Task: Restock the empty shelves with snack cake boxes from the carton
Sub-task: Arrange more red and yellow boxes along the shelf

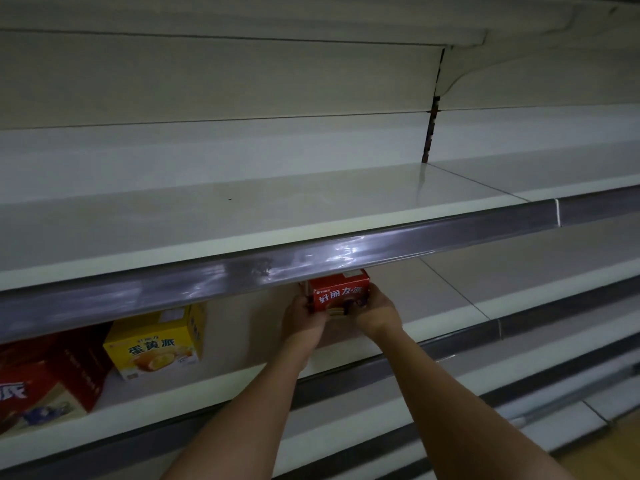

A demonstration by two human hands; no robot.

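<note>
While both arms reach under the upper shelf (pixel 277 216), the left hand (pixel 303 315) and right hand (pixel 375 311) clasp a red snack cake box (pixel 341 294) from either side, holding it upright with its printed face outward, probably so shoppers can read it. It sits toward the back of the lower shelf (pixel 450 299), well apart from a yellow box (pixel 156 344) and a larger red box (pixel 45 386) to the left; whether it touches the shelf I cannot tell.

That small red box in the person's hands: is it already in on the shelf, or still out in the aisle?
In. The red box sits back under the upper shelf's edge strip, over the lower shelf, left hand and right hand gripping its sides. Whether it rests there, cannot tell.
</note>
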